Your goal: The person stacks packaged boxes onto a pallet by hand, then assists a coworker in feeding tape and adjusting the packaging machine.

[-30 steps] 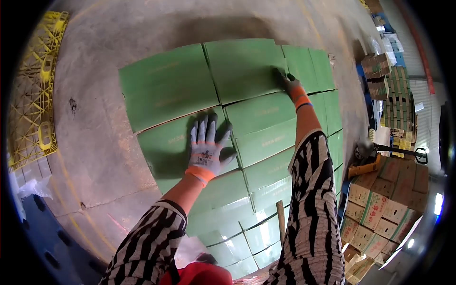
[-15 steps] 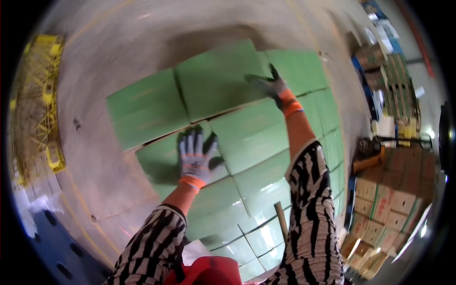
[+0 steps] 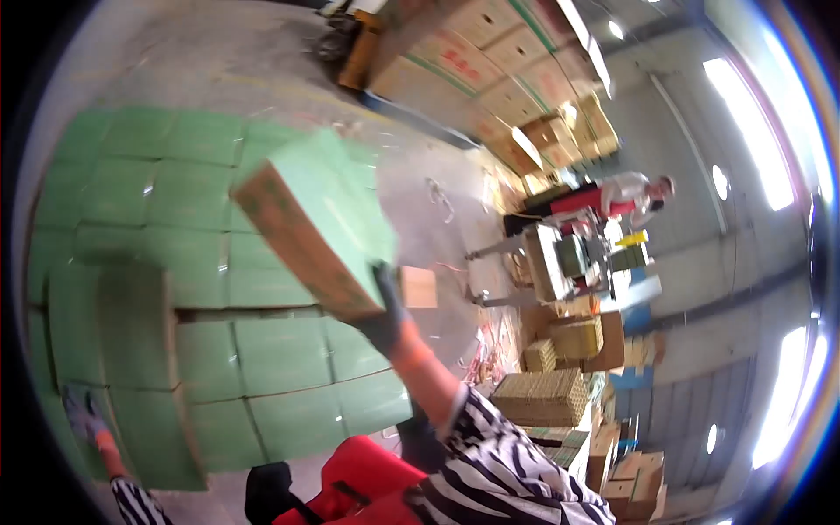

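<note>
Head view, near to far. Red cloth (image 3: pixel 372 477) lowest. Right hand (image 3: pixel 385 319), gloved, clamped on a corner of a green-topped carton (image 3: pixel 337 214), tilted over green boxes (image 3: pixel 192 206). Left hand (image 3: pixel 85 416) at the stack's edge; fingers look spread, blurred. Step, judged: one-handed carton handling; calls for firm grip, controlled tilt. Carton flat, brown cardboard side; boxes smooth, faintly shiny. Beyond: scuffed floor (image 3: pixel 411 188), printed brown cartons (image 3: pixel 472 66), a person (image 3: pixel 623 194).

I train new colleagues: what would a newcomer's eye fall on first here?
First, the tilted green-topped brown cardboard box left of centre, with the grey-gloved right hand at its lower end. Next, the rows of green rectangular boxes on the left, and the bright red cloth at the bottom edge.
</note>
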{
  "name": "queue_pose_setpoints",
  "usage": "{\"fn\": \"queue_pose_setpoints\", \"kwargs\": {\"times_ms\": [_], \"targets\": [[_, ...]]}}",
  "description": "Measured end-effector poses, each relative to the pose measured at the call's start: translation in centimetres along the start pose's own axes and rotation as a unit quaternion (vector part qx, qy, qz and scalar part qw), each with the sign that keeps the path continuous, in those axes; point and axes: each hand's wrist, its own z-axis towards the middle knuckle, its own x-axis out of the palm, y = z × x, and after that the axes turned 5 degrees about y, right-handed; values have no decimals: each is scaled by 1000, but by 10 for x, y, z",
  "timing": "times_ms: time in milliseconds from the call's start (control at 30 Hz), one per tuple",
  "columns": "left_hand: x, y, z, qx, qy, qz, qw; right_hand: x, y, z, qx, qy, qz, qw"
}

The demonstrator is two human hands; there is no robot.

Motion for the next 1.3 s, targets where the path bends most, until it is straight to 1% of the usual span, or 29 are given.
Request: {"fn": "queue_pose_setpoints", "kwargs": {"times_ms": [33, 67, 100, 133, 200, 233, 267, 300, 333, 367, 433, 467, 500, 567, 600, 633, 700, 767, 800, 833, 867, 900, 933, 1000, 1067, 1100, 1167, 1233, 1300], "targets": [[-36, -22, -7, -6, 89, 56, 994, -83, 45, -30, -10, -70, 32, 997], [-75, -44, -18, -11, 177, 119, 977, -132, 92, -57, -40, -121, 22, 992], [-108, -75, -34, 25, 149, 51, 987, -179, 139, -85, -67, -173, 10, 983], [-139, -110, -56, 63, 119, -18, 991, -209, 186, -116, -120, -208, -46, 969], [-231, -207, -112, 53, 109, -236, 964, -333, 279, -159, -181, -252, 25, 950], [-275, -251, -136, 68, 101, -236, 964, -371, 322, -180, -237, -272, 47, 931], [-321, -298, -161, 145, 174, -326, 918, -409, 367, -194, -292, -286, 66, 910], [-378, -350, -185, 127, 299, -336, 884, -449, 417, -204, -308, -259, 122, 907], [-429, -400, -201, 119, 403, -330, 845, -485, 455, -219, -351, -286, 93, 887], [-480, -451, -207, 126, 480, -313, 810, -498, 486, -232, -392, -315, 63, 862], [-554, -537, -205, 154, 549, -292, 768, -553, 554, -268, -430, -375, 36, 820], [-575, -574, -197, 168, 567, -286, 754, -582, 585, -284, -435, -400, 41, 806], [-583, -603, -190, 180, 567, -284, 752, -597, 614, -294, -461, -467, 21, 754], [-597, -657, -171, 199, 570, -276, 748, -605, 676, -297, -496, -540, 33, 679], [-601, -680, -163, 204, 575, -272, 744, -624, 706, -296, -509, -577, 30, 638], [-604, -699, -155, 209, 580, -267, 741, -667, 737, -293, -509, -638, 47, 576], [-621, -746, -127, 108, 561, -414, 709, -713, 790, -269, -501, -690, 103, 512], [-638, -789, -99, 183, 549, -307, 755, -762, 825, -237, -560, -584, 101, 580], [-643, -809, -91, 201, 543, -331, 745, -768, 816, -225, -561, -532, 52, 633], [-626, -826, -104, 173, 551, -398, 713, -773, 806, -213, -558, -476, 0, 680], [-610, -845, -116, 145, 557, -462, 675, -714, 793, -197, -505, -473, -59, 720], [-617, -889, -124, 76, 566, -518, 637, -694, 768, -190, -491, -409, -46, 768], [-625, -934, -132, 6, 566, -571, 594, -723, 741, -189, -458, -391, -130, 788], [-652, -1027, -132, -43, 600, -629, 492, -729, 687, -174, -379, -471, -283, 744], [-698, -1111, -124, -27, 641, -658, 396, -750, 651, -165, -382, -512, -267, 721], [-727, -1142, -120, -7, 656, -664, 360, -752, 640, -162, -396, -548, -221, 703], [-785, -1180, -114, 32, 673, -673, 305, -764, 618, -158, -335, -588, -283, 679], [-821, -1204, -109, 70, 668, -688, 274, -731, 616, -156, -286, -510, -128, 801], [-829, -1206, -112, -32, 648, -745, 158, -743, 608, -165, -267, -408, -29, 873]]}}
